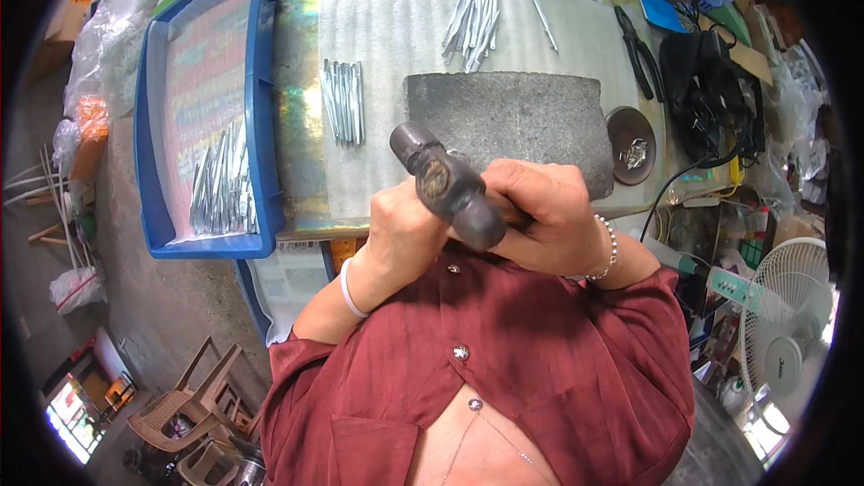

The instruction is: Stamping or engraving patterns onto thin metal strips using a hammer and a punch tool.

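Note:
A ball-peen hammer (pixel 470 200) is raised in front of my chest, its dark steel head towards me and its handle mostly hidden behind the head. My right hand (pixel 546 213), with a beaded bracelet at the wrist, is closed round the handle. Close against it on the left, my left hand (pixel 401 223) is also closed, and the hammer head covers part of its fingers. Whatever it holds is hidden. Just beyond both hands lies a grey stone block (pixel 513 117) on a white foam sheet (pixel 387 27).
Thin silvery metal strips (pixel 344 103) lie left of the block, with another bundle (pixel 471 27) behind it. A blue tray (pixel 270 126) at left holds several more. To the right are a brown dish (pixel 621 166), black-handled pliers (pixel 641 63), a black bag (pixel 702 90) and a fan (pixel 787 333).

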A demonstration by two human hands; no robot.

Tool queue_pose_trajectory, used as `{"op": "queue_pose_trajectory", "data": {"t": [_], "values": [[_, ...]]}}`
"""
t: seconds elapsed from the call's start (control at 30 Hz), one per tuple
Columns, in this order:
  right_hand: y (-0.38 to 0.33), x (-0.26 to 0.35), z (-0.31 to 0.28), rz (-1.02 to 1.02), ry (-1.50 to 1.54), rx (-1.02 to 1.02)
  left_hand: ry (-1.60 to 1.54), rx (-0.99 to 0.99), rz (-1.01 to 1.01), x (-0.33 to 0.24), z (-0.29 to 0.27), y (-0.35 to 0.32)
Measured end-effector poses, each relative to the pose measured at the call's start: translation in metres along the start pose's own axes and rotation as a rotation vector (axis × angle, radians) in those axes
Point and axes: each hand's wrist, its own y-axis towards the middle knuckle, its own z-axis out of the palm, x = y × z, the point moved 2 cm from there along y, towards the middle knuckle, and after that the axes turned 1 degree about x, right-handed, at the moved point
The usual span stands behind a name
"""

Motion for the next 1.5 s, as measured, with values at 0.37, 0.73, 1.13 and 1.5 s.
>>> {"op": "queue_pose_trajectory", "data": {"t": [0.37,0.73,1.13,1.5], "values": [[-0.005,0.017,-0.014,0.195,0.088,0.016,-0.052,-0.104,-0.160,-0.012,-0.013,0.011],[-0.022,0.046,-0.040,0.162,-0.233,0.172,-0.017,-0.113,-0.119,-0.006,-0.012,0.014],[-0.018,0.065,-0.040,-0.048,-0.537,0.167,-0.075,-0.102,-0.112,-0.006,-0.010,0.015],[-0.019,0.058,-0.036,-0.017,-0.516,0.243,-0.029,-0.083,-0.137,-0.006,-0.010,0.015]]}}
